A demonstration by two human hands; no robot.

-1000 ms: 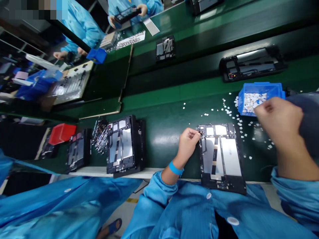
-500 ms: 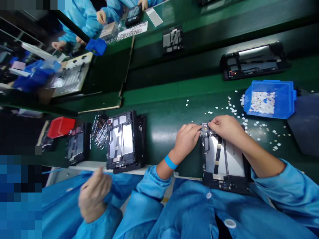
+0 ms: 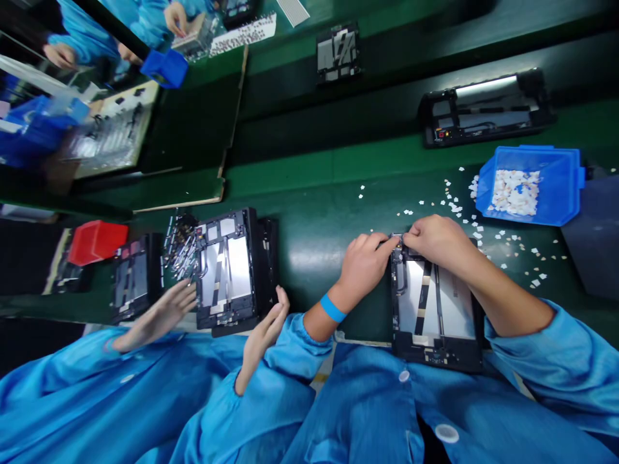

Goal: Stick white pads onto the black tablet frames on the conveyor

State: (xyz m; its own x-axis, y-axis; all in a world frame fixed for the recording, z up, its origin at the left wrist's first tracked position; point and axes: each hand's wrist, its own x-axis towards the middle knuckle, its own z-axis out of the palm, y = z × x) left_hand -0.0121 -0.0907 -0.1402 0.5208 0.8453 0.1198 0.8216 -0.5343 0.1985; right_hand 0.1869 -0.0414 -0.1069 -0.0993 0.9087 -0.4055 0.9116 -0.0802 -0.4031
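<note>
Right hand point(image 3: 438, 245), formerly by blue bin point(image 3: 556, 187), now at open device point(image 3: 432, 306), beside left hand point(image 3: 362, 265); fingertips obscured, either grip's state indeterminable.

The device point(image 3: 454, 309) is black with silver-grey panels; a black strip point(image 3: 423, 296) with tan segments crosses it. The surface point(image 3: 309, 258) is dark green. The tray point(image 3: 558, 190) is blue; its chips point(image 3: 515, 192) are white. The bin point(image 3: 98, 242) is red. The wristband point(image 3: 333, 308) is bright blue. The smock point(image 3: 358, 399) is blue with white buttons point(image 3: 447, 433).
</note>
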